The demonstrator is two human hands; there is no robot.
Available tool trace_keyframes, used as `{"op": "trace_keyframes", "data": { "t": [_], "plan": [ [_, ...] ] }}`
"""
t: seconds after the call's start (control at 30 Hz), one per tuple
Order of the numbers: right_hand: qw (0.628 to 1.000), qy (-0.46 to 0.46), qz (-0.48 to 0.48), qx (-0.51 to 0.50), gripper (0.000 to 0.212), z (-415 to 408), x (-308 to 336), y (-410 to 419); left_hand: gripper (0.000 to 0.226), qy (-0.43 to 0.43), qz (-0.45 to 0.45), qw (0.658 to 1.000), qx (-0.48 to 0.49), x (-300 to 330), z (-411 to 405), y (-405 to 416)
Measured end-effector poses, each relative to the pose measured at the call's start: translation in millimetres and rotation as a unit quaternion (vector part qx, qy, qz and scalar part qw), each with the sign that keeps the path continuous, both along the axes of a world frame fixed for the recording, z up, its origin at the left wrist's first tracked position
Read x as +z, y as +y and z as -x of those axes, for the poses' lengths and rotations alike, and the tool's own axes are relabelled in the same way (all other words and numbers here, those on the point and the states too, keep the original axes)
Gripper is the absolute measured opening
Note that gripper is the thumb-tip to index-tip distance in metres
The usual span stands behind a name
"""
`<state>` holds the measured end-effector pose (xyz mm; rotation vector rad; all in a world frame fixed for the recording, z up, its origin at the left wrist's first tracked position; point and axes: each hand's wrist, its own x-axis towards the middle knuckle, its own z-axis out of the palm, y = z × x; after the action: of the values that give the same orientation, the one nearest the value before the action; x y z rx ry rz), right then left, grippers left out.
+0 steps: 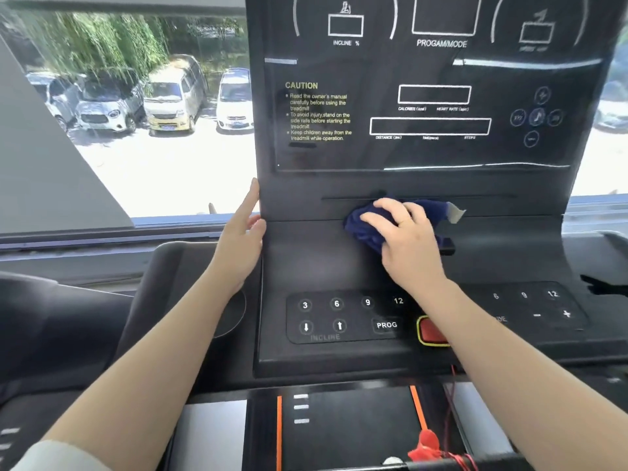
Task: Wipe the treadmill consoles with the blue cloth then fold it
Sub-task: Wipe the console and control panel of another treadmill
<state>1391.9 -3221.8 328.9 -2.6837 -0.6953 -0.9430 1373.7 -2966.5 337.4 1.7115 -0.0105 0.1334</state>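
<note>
The black treadmill console (424, 107) fills the upper right, with a display panel above and a button panel (339, 321) below. A bunched dark blue cloth (365, 229) with a pale tag lies on the console's flat ledge under the display. My right hand (406, 232) presses on the cloth with its fingers curled over it. At the console's left edge my left hand (243, 239) rests with straight fingers against the side of the panel.
A red stop button (431, 331) sits beside my right forearm, with a red safety clip (426, 447) and cord below. The treadmill belt (343, 426) lies beneath. A window (142, 107) on the left shows parked cars. A dark cup holder (234, 311) is left of the panel.
</note>
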Motion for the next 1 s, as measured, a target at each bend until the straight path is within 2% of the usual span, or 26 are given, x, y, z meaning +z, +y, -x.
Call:
{"op": "trace_keyframes", "data": {
  "t": [0.13,0.2,0.3,0.43,0.53,0.63,0.8,0.9,1.0],
  "plan": [
    [1.0,0.004,0.023,0.018,0.035,1,3,45,0.059,0.01,0.015,1.0,-0.012,5,-1,2],
    [0.998,0.034,0.015,0.049,0.043,0,2,68,0.058,0.002,0.019,1.0,-0.013,8,2,2],
    [0.987,0.105,0.005,0.119,0.04,7,5,93,0.059,0.019,0.023,1.0,-0.01,10,3,4],
    [0.94,0.271,0.073,0.193,0.044,24,10,97,0.055,0.024,0.006,1.0,-0.019,13,10,0],
    [0.903,0.35,0.074,0.237,0.043,48,11,94,0.057,0.016,-0.01,1.0,-0.023,2,21,2],
    [0.888,0.335,0.079,0.304,0.041,78,6,88,0.062,0.021,-0.018,0.998,-0.056,-18,31,7],
    [0.898,0.249,0.118,0.342,0.049,89,-8,76,0.061,0.049,-0.066,0.996,-0.033,-29,32,2],
    [0.926,0.184,0.127,0.305,0.049,72,-10,75,0.061,0.052,-0.071,0.996,-0.025,-29,31,1],
    [0.962,0.123,0.133,0.203,0.05,37,-5,69,0.059,0.056,-0.062,0.996,-0.015,-28,31,2]
  ]
}}
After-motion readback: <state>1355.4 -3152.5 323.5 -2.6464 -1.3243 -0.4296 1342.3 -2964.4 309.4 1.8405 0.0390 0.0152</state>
